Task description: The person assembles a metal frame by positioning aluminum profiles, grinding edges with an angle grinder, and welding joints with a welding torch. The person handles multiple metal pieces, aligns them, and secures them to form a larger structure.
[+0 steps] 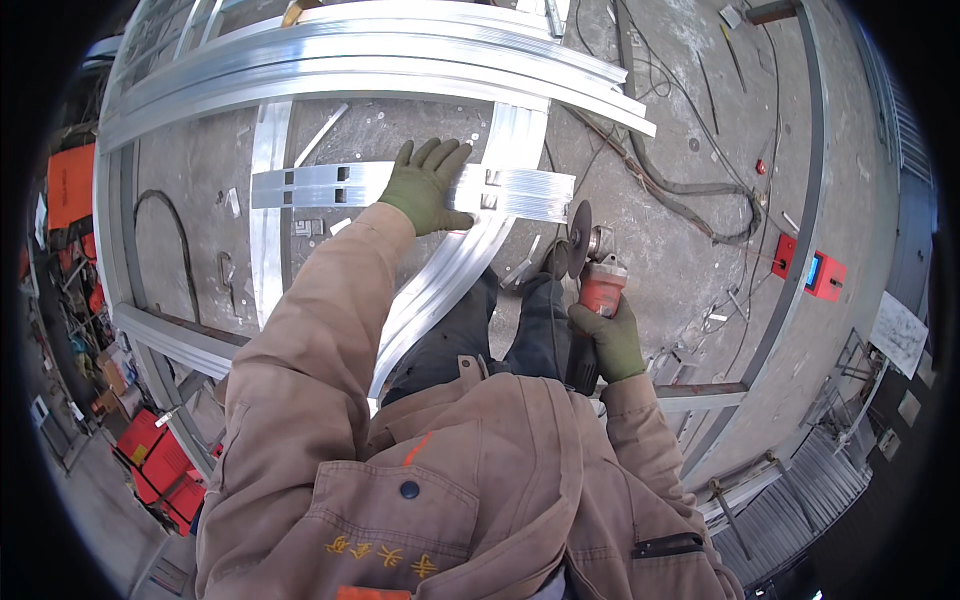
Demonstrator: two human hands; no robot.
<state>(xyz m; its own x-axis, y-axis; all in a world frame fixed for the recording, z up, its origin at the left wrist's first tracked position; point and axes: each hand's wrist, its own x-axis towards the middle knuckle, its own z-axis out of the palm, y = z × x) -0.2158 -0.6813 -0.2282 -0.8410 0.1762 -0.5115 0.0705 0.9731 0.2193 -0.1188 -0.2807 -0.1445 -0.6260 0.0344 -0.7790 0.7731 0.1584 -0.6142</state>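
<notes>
In a green glove, my left hand lies flat with its fingers stretched out on a short aluminium profile that has square cut-outs. This piece rests across longer aluminium profiles running toward me. My right hand, gloved the same way, is wrapped round a red and black angle grinder. The grinder's dark disc stands upright close to the right end of the short profile; I cannot tell whether it is spinning.
Long aluminium profiles lie across the far side of the steel frame. Cables and a hose wind over the concrete floor at the right. Two red devices sit by the right rail. Red equipment stands at the lower left.
</notes>
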